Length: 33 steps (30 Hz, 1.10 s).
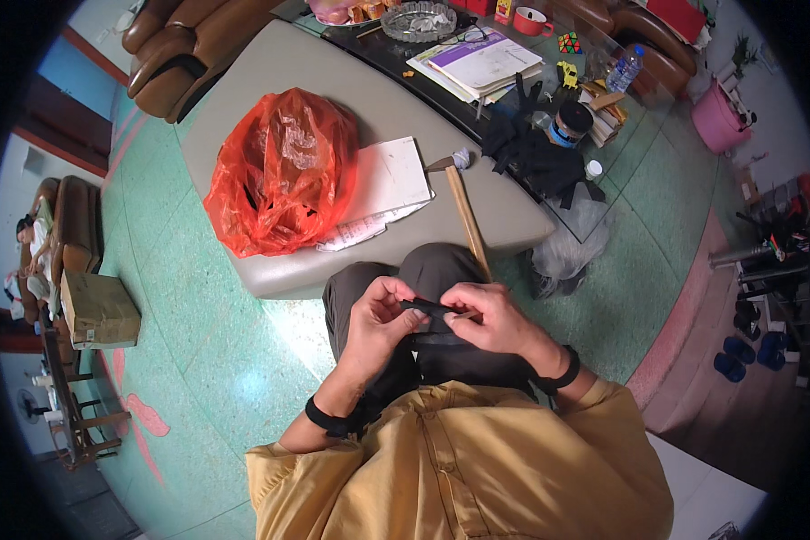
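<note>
Black strip: we have this small strip (430, 308) up over our lap, between our two hands.
Strip's feel: we guess it is light and a bit soft, so it may bend; it does not look like it would break.
Strip's ends: we think these are the best spots to pinch, with just fingertips.
Left hand: our left hand (380, 317) pinches one end with thumb and finger.
Right hand: our right hand (493, 319) pinches the other end; a thin pale bit shows by the fingers, but we cannot tell what it is.
Wood stick: the stick (466, 220) leans on the grey seat (234, 90), its low end near our right hand, so we could bump it.
Red bag: the bag (283, 175) sits on the seat, partly over white paper (394, 175).
Counter: past the seat, the dark counter (382, 56) has black cloth (517, 139), a jar (570, 123) and a bottle (625, 68).
</note>
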Motion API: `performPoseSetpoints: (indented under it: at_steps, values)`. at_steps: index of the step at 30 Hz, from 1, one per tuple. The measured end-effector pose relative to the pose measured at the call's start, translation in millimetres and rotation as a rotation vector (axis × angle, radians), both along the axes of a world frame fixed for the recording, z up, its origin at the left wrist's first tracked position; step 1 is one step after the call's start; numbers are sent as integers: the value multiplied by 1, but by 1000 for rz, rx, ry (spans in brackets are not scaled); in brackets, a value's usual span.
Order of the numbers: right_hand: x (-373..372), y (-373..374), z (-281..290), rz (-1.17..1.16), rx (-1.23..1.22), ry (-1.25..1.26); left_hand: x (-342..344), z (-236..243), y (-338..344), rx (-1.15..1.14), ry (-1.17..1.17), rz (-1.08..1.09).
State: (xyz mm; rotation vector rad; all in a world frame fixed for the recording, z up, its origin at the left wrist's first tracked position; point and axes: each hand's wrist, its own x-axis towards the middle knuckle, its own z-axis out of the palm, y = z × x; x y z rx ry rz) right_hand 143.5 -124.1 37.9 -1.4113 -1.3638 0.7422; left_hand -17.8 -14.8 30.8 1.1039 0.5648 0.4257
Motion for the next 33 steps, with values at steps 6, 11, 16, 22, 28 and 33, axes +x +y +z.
performPoseSetpoints:
  at_steps: [6,11,16,22,28,33]
  values:
    - [-8,2,-3,-59,22,-88,3,2,-7,60,-22,56]
    - [-10,2,-4,-86,87,-139,-2,-1,-2,-40,22,31]
    - [-8,0,-2,-54,-54,-35,-2,2,-7,215,7,78]
    - [-8,-2,1,-6,-177,110,-2,15,-4,981,103,36]
    - [-19,-2,0,-67,-135,86,3,11,-15,1173,255,124]
    - [-26,-4,-6,-150,-43,-23,15,1,-22,1223,302,260]
